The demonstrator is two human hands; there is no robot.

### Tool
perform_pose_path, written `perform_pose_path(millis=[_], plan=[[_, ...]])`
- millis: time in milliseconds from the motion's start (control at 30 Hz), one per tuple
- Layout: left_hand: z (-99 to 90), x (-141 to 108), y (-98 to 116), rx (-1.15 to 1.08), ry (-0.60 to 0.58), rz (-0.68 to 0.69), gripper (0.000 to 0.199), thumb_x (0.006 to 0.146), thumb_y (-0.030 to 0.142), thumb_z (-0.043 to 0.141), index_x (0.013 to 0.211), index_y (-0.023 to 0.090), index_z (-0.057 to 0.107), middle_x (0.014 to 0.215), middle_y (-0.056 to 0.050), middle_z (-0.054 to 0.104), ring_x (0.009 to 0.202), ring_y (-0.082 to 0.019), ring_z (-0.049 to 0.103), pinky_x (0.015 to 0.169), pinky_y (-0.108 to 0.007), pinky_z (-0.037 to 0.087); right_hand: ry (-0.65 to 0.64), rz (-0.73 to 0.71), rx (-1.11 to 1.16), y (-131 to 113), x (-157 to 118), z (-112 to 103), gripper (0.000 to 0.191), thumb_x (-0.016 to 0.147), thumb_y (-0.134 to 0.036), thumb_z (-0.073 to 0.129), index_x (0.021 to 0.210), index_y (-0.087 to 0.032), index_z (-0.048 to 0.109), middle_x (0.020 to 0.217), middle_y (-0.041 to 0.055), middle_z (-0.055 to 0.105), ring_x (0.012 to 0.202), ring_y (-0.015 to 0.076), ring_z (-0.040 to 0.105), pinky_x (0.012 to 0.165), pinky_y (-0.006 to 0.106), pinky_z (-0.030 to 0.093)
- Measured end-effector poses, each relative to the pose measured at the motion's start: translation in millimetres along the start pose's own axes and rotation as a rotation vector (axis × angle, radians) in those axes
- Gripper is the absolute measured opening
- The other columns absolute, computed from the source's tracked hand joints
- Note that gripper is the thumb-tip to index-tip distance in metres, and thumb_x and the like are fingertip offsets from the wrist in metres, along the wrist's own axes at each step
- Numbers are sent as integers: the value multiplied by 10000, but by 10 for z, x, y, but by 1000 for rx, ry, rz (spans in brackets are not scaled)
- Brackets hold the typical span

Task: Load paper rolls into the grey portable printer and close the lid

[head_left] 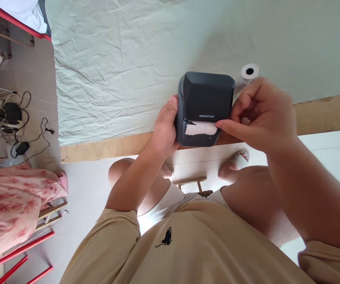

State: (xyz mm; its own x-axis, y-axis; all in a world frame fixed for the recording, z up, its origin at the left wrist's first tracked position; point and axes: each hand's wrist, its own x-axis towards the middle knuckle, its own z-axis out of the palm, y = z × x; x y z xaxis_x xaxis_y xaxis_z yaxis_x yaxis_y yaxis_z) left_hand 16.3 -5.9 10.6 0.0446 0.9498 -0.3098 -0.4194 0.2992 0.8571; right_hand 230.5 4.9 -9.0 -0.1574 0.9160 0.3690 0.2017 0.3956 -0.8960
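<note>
one black label printer (207,98), lettering on its front, held by you above the near edge of the worktop (122,75), its top end pointing away from you. one left hand (166,125), yours: grip closed around the printer's left side, thumb along the edge. one strip of pale paper (201,128), torn-edged, lying across the lower part of the printer's face, just below the lettering. one right hand (261,114), yours: thumb tip at the right end of the strip, fingers curled beside the printer; whether this grip is pinching the paper, you cannot tell from this view. one white roll (250,71) with a dark core, on the worktop just beyond your right hand. one pale green cloth (98,98), wrinkled at left, covering the worktop up to its bare wooden edge.
</note>
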Motion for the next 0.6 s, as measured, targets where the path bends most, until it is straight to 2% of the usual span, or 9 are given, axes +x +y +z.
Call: perform_pose_path(millis=[67, 167, 233, 300, 367, 433, 500, 533, 600], plan=[[4, 13, -5, 10, -2, -24, 464, 1102, 687, 656, 930, 257, 692, 1001, -67, 835, 1527, -346, 741, 1120, -447, 733, 156, -76, 4, -152, 36, 68, 574, 870, -595, 992, 888, -292, 505, 633, -71, 512, 485, 133, 560, 388, 284, 335], [10, 32, -24, 23, 10, -35, 490, 1096, 716, 655, 922, 258, 680, 989, -68, 820, 1462, -336, 771, 1056, -418, 740, 426, -149, -57, -369, 116, 148, 537, 975, -611, 878, 832, -284, 476, 746, -11, 582, 638, 194, 732, 426, 306, 407], [10, 33, -31, 32, 24, -36, 506, 1107, 724, 634, 923, 255, 680, 996, -62, 816, 1406, -320, 794, 1021, -401, 741, 457, -155, -221, -435, 163, 149, 444, 989, -514, 852, 822, -275, 517, 813, 12, 653, 685, 191, 732, 483, 324, 430], [3, 20, -27, 45, 27, -54, 539, 1112, 750, 611, 933, 248, 688, 971, -61, 803, 1313, -312, 823, 969, -397, 741, 313, -168, -437, -430, 197, 106, 260, 964, -375, 834, 862, -273, 618, 793, -5, 698, 635, 164, 652, 542, 338, 405], [-7, -4, -12, 50, 6, -76, 566, 1097, 780, 627, 921, 244, 673, 860, -48, 739, 1128, -292, 849, 853, -375, 725, 125, -136, -604, -399, 227, 50, 123, 940, -314, 827, 938, -291, 706, 735, -27, 679, 599, 156, 564, 592, 351, 359], [-11, -33, 15, 50, -13, -95, 576, 1076, 795, 659, 910, 243, 660, 759, -15, 655, 842, -229, 803, 662, -325, 642, -42, -28, -689, -405, 261, 14, 124, 941, -342, 840, 1032, -310, 761, 712, -22, 648, 627, 186, 555, 632, 359, 350], [5, -57, 52, 42, -22, -131, 570, 1055, 783, 707, 886, 241, 653, 697, 10, 609, 626, -166, 686, 508, -284, 504, -167, 106, -734, -481, 299, 7, 195, 933, -352, 846, 1117, -317, 792, 749, 1, 676, 682, 224, 593, 659, 367, 375], [22, -66, 73, 24, -41, -151, 552, 1055, 764, 721, 892, 240, 663, 693, 12, 622, 606, -159, 680, 488, -276, 480, -210, 143, -747, -542, 315, 5, 242, 912, -336, 850, 1149, -321, 803, 775, 9, 705, 699, 236, 609, 662, 372, 390], [71, -73, 113, -42, -85, -157, 519, 1086, 736, 687, 943, 237, 697, 736, -4, 698, 749, -203, 803, 570, -277, 579, -251, 148, -727, -674, 329, -32, 316, 873, -305, 855, 1186, -328, 817, 818, 7, 756, 698, 232, 625, 657, 382, 431]])
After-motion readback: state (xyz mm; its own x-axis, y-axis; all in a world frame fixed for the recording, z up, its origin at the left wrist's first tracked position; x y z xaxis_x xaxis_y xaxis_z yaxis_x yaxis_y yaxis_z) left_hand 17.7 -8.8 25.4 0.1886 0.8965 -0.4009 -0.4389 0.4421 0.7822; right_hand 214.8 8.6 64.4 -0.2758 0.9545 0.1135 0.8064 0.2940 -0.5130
